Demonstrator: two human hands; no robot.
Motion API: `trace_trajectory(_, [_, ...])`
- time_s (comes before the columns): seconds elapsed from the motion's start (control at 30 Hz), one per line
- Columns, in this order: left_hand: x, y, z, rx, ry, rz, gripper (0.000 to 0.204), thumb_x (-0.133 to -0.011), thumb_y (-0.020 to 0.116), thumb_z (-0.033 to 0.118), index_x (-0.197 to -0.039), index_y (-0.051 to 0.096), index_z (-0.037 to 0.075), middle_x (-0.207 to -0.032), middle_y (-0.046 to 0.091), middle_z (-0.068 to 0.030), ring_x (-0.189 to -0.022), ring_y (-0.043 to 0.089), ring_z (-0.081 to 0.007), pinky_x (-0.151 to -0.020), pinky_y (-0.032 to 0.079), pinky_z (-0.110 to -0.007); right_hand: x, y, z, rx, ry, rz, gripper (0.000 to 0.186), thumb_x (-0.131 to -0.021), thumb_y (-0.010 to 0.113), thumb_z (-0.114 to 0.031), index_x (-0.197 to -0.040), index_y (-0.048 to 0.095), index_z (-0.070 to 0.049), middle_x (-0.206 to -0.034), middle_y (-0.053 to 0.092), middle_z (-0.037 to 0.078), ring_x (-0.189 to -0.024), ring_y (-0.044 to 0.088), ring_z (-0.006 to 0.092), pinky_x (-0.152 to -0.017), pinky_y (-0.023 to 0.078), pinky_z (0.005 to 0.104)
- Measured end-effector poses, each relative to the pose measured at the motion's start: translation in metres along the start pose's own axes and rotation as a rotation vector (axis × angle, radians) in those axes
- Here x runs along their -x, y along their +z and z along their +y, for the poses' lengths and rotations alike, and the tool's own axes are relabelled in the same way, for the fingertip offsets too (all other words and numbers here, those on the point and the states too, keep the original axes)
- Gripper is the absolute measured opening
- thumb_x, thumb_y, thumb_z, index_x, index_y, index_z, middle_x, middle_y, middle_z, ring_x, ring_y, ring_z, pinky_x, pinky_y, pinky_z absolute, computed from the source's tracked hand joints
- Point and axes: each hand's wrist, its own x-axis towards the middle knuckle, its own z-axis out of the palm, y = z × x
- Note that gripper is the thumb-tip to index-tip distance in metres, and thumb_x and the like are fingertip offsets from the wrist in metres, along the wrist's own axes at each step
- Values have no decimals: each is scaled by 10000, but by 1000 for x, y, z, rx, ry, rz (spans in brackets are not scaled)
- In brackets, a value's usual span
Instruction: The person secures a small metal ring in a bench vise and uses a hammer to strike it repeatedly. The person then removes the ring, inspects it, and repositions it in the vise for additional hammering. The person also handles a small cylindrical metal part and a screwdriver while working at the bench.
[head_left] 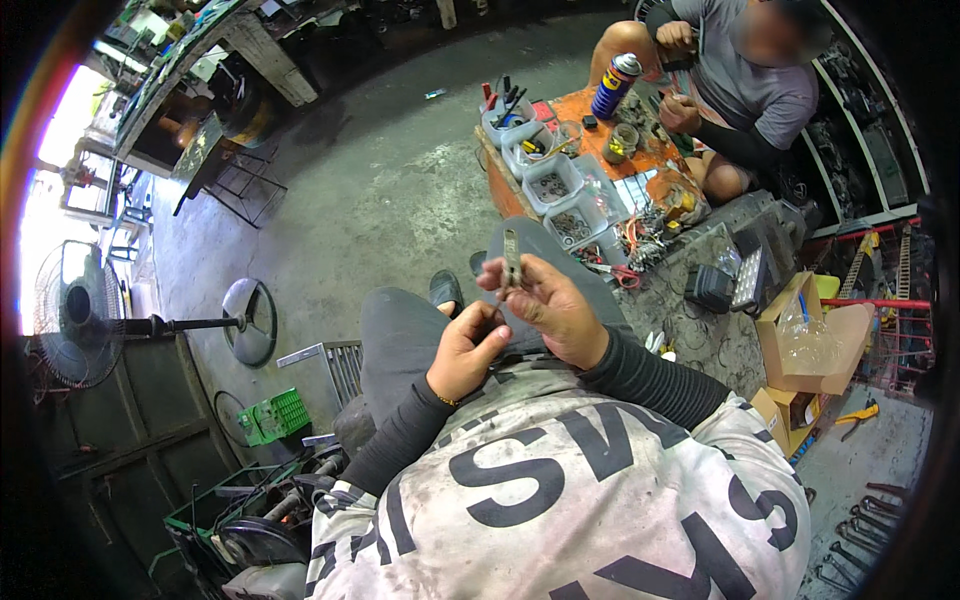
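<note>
My right hand [552, 320] grips a narrow, dull metal piece [512, 256] held upright above my lap, with small holes or fittings along it. Just below and left of that piece, my left hand [466, 352] is closed, its fingers curled near my right thumb; what it holds, if anything, is too small to make out. Under both hands are my grey-clad thighs [400, 320].
An orange worktable [570, 100] at upper right holds plastic bins [550, 185], a spray can [616, 87] and tools. A co-worker [765, 110] sits behind it. A standing fan [80, 310] is at left, with a green crate [273, 418]. Cardboard boxes [840, 345] and wrenches [870, 520] lie at right.
</note>
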Motion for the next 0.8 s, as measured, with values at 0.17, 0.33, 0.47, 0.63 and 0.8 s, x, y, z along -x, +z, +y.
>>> trace_trajectory(0.17, [2,-13,-5,-37,36,196,248,-988,439,208,-831,515,32,-711,457,28,-567,376,-41,-509,319,-197,-3,-7,7,422,54,-129,641,-871,598,-258,-1398,308,-37,-1282,462,151,-1235,413,245,-1024,330,368])
trace_trajectory(0.33, [6,-30,-1,-20,40,325,315,-992,453,248,-778,519,27,-628,419,48,-529,341,-32,-494,297,-192,7,-44,28,1717,201,-319,588,-858,567,-421,-1357,422,-145,-1430,349,178,-1348,273,381,-1027,218,651])
trace_trajectory(0.47, [17,-59,-1,-14,77,281,357,-999,408,322,-757,456,65,-594,418,14,-491,379,-75,-467,323,-223,6,-63,43,1624,287,-379,579,-872,492,-515,-1359,443,-206,-1491,244,180,-1394,153,394,-1016,117,710])
trace_trajectory(0.63, [35,-78,14,-121,29,275,196,-979,442,193,-914,506,20,-734,528,-42,-670,537,-136,-662,438,-263,2,-67,48,1642,311,-381,587,-844,543,-518,-1353,451,-241,-1507,223,151,-1402,127,382,-1017,114,706])
trace_trajectory(0.8, [51,-86,33,-86,107,265,132,-959,437,55,-1079,466,9,-886,564,-76,-858,579,-161,-771,467,-290,-5,-60,44,1665,368,-417,580,-829,584,-473,-1344,457,-238,-1514,207,141,-1406,113,376,-1013,129,707])
